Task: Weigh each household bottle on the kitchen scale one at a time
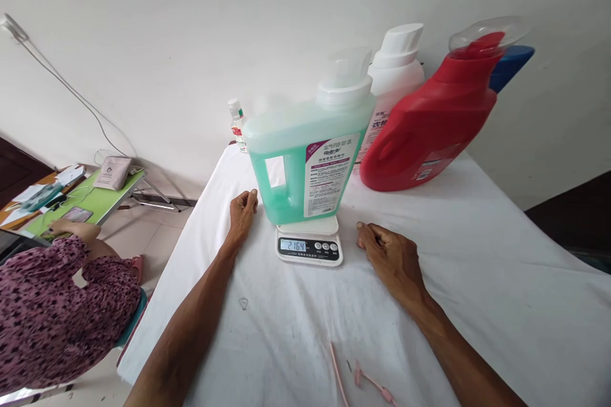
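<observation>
A large bottle of green liquid, with a clear cap and a white label, stands on a small white kitchen scale. The scale's lit display reads 2164. My left hand rests on the cloth just left of the bottle, fingers curled in and apart from it. On the other side, my right hand lies loosely closed on the cloth, a short way right of the scale. Neither hand touches the bottle or scale, and nothing shows in either.
Behind the scale stand a red jug, a white bottle and a partly hidden blue container. A small clear bottle is near the wall. Pink cords lie in front. A person sits left by a green table.
</observation>
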The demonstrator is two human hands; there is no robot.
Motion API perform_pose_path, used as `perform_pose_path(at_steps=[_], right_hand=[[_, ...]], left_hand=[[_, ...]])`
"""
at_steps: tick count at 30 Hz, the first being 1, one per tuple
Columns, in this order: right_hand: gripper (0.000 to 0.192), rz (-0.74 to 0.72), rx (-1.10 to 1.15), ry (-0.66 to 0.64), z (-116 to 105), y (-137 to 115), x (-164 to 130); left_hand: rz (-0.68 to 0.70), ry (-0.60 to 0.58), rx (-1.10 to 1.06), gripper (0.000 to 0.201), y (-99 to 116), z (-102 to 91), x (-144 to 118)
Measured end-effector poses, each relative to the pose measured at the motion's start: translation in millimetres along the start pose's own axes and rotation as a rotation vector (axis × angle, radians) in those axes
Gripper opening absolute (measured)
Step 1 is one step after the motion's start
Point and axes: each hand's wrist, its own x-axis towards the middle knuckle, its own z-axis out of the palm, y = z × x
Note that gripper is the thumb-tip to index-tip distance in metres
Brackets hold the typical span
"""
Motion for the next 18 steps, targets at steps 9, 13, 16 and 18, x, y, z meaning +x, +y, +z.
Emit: perform_pose_path(at_steps=[9, 13, 16, 18], right_hand=[[0.050, 0.001, -0.016, 0.009, 1.2, 2.2, 2.5], [0.050, -0.001, -0.012, 0.009, 0.8, 1.5, 1.8], [0.050, 0.006, -0.001, 0.007, 0.4, 1.3, 1.0], [0.050, 0.006, 0.006, 0.008, 0.3, 1.2, 0.8]], left_hand=[[-0.009, 0.004, 0.003, 0.055, 0.8, 0.4, 0.0], [0.000, 0.009, -0.029, 0.056, 4.1, 1.3, -1.1], [0.004, 0.006, -0.035, 0.057, 5.0, 1.6, -1.6], [0.002, 0.009, -0.027, 0.057, 4.3, 1.5, -1.5]])
